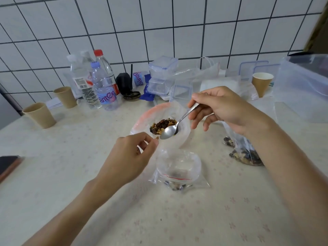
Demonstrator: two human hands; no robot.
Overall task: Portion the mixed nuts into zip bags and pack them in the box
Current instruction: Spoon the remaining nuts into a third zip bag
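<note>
My left hand (131, 157) pinches the near rim of an open clear zip bag (182, 119) with a red seal strip, held up over the table. Mixed nuts and raisins (162, 126) show inside its mouth. My right hand (223, 109) grips the handle of a metal spoon (170, 131), whose empty bowl sits at the bag's opening. Below, a second zip bag (179, 171) with a few nuts lies on the table. A larger clear bag of mixed nuts (246, 155) lies to the right, partly behind my right forearm.
Water bottles (99, 86), paper cups (40, 115) and a black device stand at the back left. Clear lidded plastic boxes (162, 75) and lids crowd the back centre. A big clear container (305, 86) and another cup (261, 83) sit right. A phone (8, 165) lies at the left edge.
</note>
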